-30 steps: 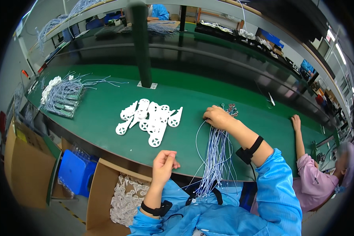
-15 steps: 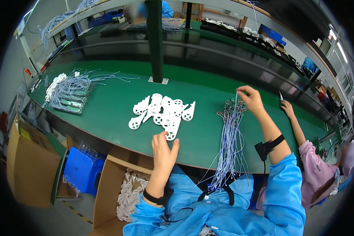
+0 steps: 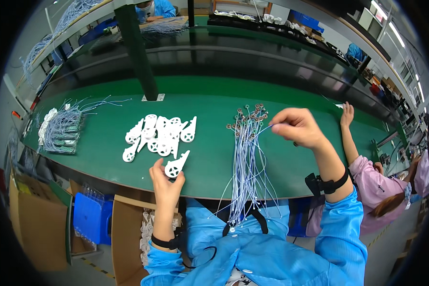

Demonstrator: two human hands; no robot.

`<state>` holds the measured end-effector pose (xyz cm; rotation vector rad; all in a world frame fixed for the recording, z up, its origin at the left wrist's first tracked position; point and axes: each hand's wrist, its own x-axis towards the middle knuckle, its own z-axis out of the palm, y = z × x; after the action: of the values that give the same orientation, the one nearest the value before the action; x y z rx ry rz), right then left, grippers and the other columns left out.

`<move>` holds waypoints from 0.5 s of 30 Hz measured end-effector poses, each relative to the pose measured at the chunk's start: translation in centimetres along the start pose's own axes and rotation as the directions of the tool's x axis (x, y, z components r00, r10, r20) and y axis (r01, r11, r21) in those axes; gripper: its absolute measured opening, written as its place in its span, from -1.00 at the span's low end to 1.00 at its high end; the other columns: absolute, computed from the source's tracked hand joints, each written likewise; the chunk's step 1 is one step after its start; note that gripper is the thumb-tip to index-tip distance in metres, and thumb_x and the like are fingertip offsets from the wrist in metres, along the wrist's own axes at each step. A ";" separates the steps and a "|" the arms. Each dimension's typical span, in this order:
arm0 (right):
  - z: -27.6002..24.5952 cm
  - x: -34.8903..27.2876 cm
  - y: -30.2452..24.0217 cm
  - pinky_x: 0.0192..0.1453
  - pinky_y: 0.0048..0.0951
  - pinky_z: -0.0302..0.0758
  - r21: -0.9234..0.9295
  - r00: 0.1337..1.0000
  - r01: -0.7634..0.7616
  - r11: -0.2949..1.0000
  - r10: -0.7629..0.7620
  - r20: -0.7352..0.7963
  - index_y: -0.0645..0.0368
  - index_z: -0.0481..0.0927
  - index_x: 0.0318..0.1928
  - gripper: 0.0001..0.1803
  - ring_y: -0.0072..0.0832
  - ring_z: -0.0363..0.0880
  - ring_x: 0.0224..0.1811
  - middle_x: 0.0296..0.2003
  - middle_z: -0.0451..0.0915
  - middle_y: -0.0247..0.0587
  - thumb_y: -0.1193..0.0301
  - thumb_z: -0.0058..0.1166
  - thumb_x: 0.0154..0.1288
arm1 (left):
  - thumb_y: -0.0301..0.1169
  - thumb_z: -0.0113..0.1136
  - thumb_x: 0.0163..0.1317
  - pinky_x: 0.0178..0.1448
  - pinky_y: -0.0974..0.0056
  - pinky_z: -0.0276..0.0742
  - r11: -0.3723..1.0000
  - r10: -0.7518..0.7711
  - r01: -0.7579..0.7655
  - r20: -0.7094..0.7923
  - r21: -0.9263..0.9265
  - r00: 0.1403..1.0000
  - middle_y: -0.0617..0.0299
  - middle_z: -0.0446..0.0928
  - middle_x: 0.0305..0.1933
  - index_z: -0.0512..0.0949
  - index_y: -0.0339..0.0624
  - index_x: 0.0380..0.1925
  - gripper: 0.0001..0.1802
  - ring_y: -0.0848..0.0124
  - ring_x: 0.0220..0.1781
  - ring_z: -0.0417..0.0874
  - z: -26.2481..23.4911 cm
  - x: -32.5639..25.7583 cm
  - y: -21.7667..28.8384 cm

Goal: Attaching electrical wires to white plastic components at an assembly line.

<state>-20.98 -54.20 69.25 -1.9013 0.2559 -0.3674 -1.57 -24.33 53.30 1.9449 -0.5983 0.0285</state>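
My left hand (image 3: 167, 183) pinches the round, spoked end of a white plastic part (image 3: 177, 165) between thumb and fingers, its narrow tail pointing away from me. Just beyond lies a pile of similar white parts (image 3: 163, 135) on the green table. On the right, my right hand (image 3: 298, 127) is closed in a pinch on a thin blue-white wire (image 3: 266, 128). That wire comes off a bundle of wires (image 3: 247, 164), which carries small round brownish pieces (image 3: 247, 119) at its far end. The near ends hang over the table edge toward my lap.
Wired assemblies in clear packaging (image 3: 62, 127) lie at the table's left. A green post (image 3: 137, 57) rises beyond the white parts. An open carton (image 3: 128, 229) of white parts and a blue bin (image 3: 93, 217) stand below. A co-worker in pink (image 3: 374, 183) reaches onto the table at right.
My left hand has drawn one white part away from the pile, toward me. The right hand has moved from above the bundle's far end to its right side. The whole view has shifted.
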 end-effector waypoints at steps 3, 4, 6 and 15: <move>-2.0 -1.8 -0.8 -0.61 -0.62 0.24 0.235 0.984 0.174 0.956 -0.156 -0.090 0.29 0.59 -0.22 -0.90 -0.72 0.30 -0.68 -0.62 0.45 -0.40 0.53 0.11 0.28 | -0.53 0.32 -0.06 -0.09 0.30 0.49 0.994 0.051 -0.044 0.063 -0.099 0.997 0.06 0.32 -0.05 0.36 -0.40 0.06 -0.39 0.31 -0.13 0.53 0.2 -1.0 -0.9; -2.5 -2.3 -0.8 -0.65 -0.63 0.21 0.335 0.976 0.202 0.920 -0.163 -0.142 0.28 0.57 -0.21 -0.91 -0.74 0.24 -0.70 -0.63 0.41 -0.42 0.53 0.08 0.30 | -0.58 0.32 -0.06 -0.06 0.33 0.51 0.989 0.062 -0.052 0.065 -0.135 0.996 0.10 0.32 -0.04 0.38 -0.40 0.03 -0.42 0.34 -0.13 0.55 0.4 -1.3 -1.1; -3.1 -3.4 -0.8 -0.73 -0.66 0.08 0.477 0.958 0.252 0.842 -0.148 -0.246 0.24 0.54 -0.18 -0.91 -0.77 0.09 -0.75 -0.67 0.31 -0.47 0.51 0.01 0.35 | -0.64 0.29 -0.05 -0.01 0.33 0.51 0.973 0.081 -0.061 0.079 -0.222 0.994 0.12 0.35 -0.02 0.36 -0.39 0.04 -0.42 0.37 -0.08 0.54 1.0 -1.9 -0.2; 0.5 -4.9 0.6 -0.33 -0.65 0.43 -0.034 1.000 -0.005 0.999 0.005 0.008 0.24 0.63 -0.20 -0.83 -0.75 0.48 -0.39 -0.41 0.60 -0.39 0.39 0.21 0.27 | -0.77 0.17 0.05 0.04 0.34 0.52 0.778 -0.003 0.195 0.306 -0.597 0.952 0.06 0.47 -0.01 0.27 -0.37 0.11 -0.42 0.40 0.00 0.55 3.8 -3.2 3.5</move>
<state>-25.33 -52.26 67.86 -1.9349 0.2627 -0.3541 -6.73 -27.46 53.68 1.3256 -0.5971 -0.4807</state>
